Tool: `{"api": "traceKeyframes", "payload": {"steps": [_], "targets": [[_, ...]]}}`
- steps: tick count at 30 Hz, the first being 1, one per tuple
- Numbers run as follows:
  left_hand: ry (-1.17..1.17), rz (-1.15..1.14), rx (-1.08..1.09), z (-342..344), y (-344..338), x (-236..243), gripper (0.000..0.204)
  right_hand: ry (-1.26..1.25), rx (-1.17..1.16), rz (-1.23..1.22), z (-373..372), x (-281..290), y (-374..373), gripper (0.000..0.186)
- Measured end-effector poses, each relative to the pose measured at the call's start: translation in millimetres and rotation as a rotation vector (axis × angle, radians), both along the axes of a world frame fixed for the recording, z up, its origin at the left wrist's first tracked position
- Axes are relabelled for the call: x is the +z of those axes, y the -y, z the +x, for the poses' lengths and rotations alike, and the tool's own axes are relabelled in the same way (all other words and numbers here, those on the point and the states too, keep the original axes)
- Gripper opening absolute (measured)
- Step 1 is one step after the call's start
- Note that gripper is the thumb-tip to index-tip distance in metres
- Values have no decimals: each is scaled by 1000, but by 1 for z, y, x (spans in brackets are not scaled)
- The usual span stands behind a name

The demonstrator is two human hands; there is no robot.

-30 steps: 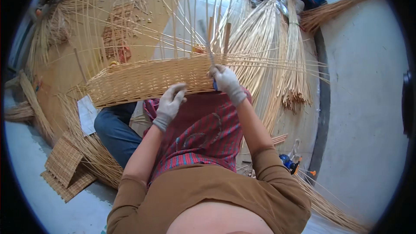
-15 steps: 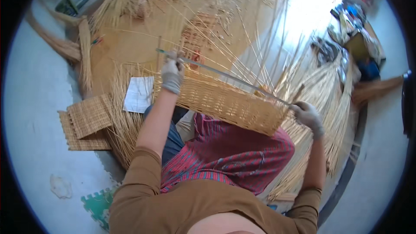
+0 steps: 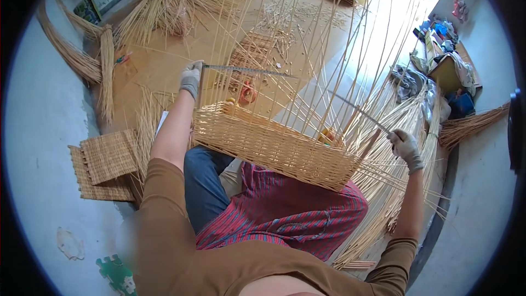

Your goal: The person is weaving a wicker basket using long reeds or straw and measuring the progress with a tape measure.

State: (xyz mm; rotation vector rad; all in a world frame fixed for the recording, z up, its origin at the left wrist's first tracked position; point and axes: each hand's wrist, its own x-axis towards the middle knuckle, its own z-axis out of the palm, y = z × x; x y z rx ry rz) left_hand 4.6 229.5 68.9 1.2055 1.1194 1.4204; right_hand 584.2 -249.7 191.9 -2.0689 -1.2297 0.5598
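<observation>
An unfinished rectangular wicker basket [image 3: 274, 143] rests across my lap, on a red striped cloth [image 3: 296, 203], with long thin stakes rising from its rim. Above its far side stretches a thin metal measuring tape [image 3: 246, 69], bending down toward the right among the stakes. My left hand [image 3: 191, 78], gloved in light grey, is closed on the tape's left end beside an upright stick at the basket's left corner. In a matching glove, my right hand [image 3: 405, 149] grips the right end, beyond the basket's right corner, near a short brown stick [image 3: 370, 143].
Woven panels [image 3: 109, 156] lie at the left. Loose wicker bundles [image 3: 170, 8] spread at the far left, with more straw-coloured rods [image 3: 405, 115] on the right. Another woven piece [image 3: 249, 55] and scattered cuttings lie ahead on the floor. Cloths and bags pile up along the right wall.
My hands have moved farther apart, the left going leftward and the right slightly outward. The tape now spans wider and passes among the stakes. The basket appears lower in view.
</observation>
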Motion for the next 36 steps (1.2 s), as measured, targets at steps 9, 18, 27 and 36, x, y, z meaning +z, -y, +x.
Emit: {"api": "traceKeyframes", "payload": {"steps": [9,18,27,36], "targets": [[118,-111,-394,-56,-35,-8,28,215,-18,-267,-25,29,-46,32],[47,-148,-409,-25,-40,-16,25,273,7,-275,-4,13,-30,36],[-74,-137,-312,-24,-44,-13,22,-18,43,-79,1,-16,-21,21],[-161,-115,-313,-24,-44,-15,24,-80,93,-45,8,-27,-22,31]]}}
